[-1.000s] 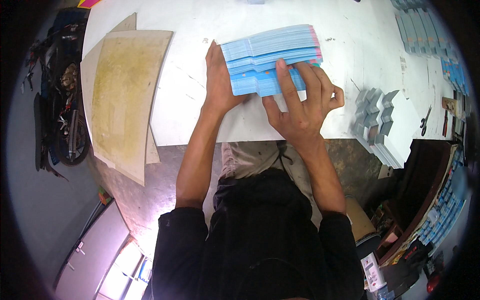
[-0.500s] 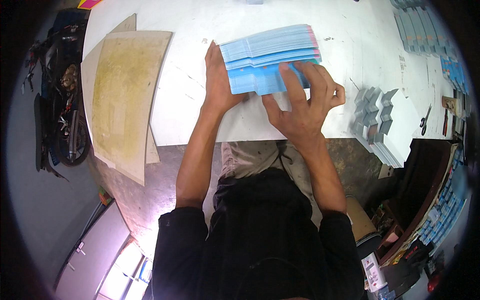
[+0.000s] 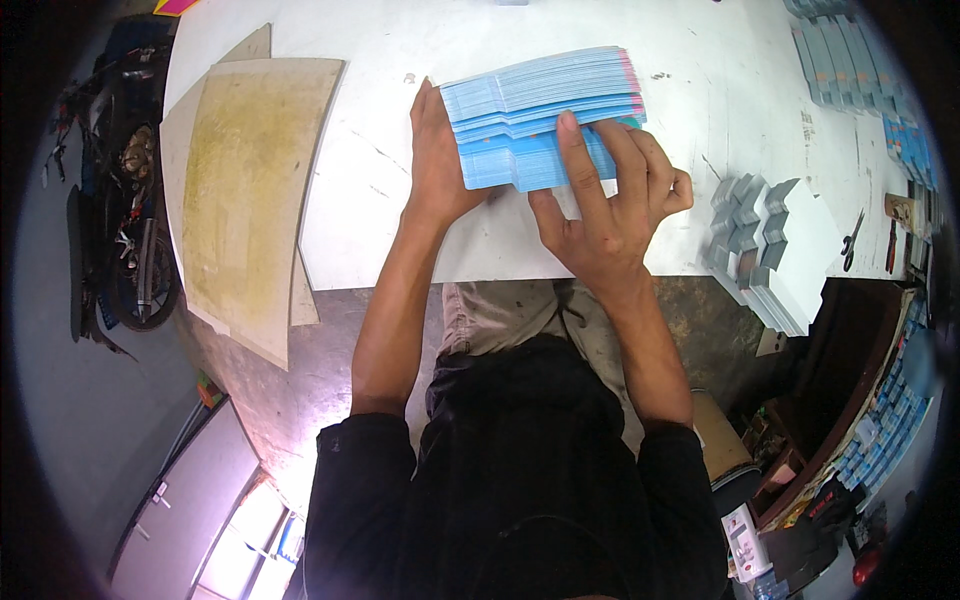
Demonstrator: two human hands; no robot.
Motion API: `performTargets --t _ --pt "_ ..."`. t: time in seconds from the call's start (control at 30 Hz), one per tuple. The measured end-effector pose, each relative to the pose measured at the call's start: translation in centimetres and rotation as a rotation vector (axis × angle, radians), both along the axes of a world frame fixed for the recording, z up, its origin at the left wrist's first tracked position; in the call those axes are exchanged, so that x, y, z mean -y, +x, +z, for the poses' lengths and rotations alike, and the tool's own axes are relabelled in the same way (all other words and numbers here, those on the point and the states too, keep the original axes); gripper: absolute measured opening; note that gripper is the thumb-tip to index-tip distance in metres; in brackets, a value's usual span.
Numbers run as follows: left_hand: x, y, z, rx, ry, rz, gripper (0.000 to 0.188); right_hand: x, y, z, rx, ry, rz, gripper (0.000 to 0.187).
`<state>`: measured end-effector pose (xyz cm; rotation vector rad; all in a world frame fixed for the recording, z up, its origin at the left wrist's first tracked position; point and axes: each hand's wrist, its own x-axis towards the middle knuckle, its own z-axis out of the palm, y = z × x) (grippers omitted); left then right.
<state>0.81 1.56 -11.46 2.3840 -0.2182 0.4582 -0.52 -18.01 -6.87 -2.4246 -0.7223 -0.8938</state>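
A thick stack of blue printed card sheets (image 3: 540, 85) with notched edges and pinkish right ends is above the white table. My left hand (image 3: 436, 155) is closed around the stack's left end; some of its fingers are hidden behind and under the sheets. My right hand (image 3: 618, 215) is at the near right part, thumb against the near edge and fingers curled over the top sheets. Its index fingertip touches the edges where the stack parts into a near bundle and a far bundle, with a few sheets between them.
Large worn tan boards (image 3: 260, 190) lie on the left of the white table (image 3: 370, 240). To the right are a pile of grey-white die-cut cards (image 3: 785, 250), scissors (image 3: 852, 240) and more stacked cards (image 3: 840, 65). A motorbike (image 3: 140, 230) stands beyond the table's left side.
My right index finger has moved slightly toward the far bundle, and another few sheets have parted from it. My left hand stays at the left end.
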Motion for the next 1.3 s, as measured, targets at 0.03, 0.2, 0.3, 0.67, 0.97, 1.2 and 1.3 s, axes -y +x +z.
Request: performTargets --t 0.03,0.2,0.3,0.67,0.97,1.2,1.3 --pt "0.0 0.0 -0.1 0.004 0.022 -0.003 0.043 0.0 0.0 -0.2 0.006 0.019 0.008 0.070" --pt "-0.3 0.0 -0.3 -0.007 0.060 -0.010 0.044 0.1 0.2 0.4 0.038 0.052 0.006 0.063" --pt "-0.2 0.1 -0.2 0.013 0.046 -0.004 0.045 0.5 0.6 0.0 0.018 0.003 0.016 0.066" --pt "-0.1 0.0 -0.1 -0.005 -0.061 -0.001 0.051 0.0 0.4 0.1 -0.001 -0.010 -0.015 0.074" --pt "0.0 -0.1 0.0 -0.019 -0.045 0.005 0.048 0.3 0.7 0.7 0.020 0.067 0.039 0.070" --pt "0.1 0.1 0.0 -0.006 -0.067 0.009 0.045 -0.1 1.2 0.6 -0.020 -0.018 0.002 0.080" --pt "0.1 0.1 0.0 -0.004 -0.072 0.020 0.047 -0.2 1.2 0.4 -0.017 -0.023 -0.015 0.084"
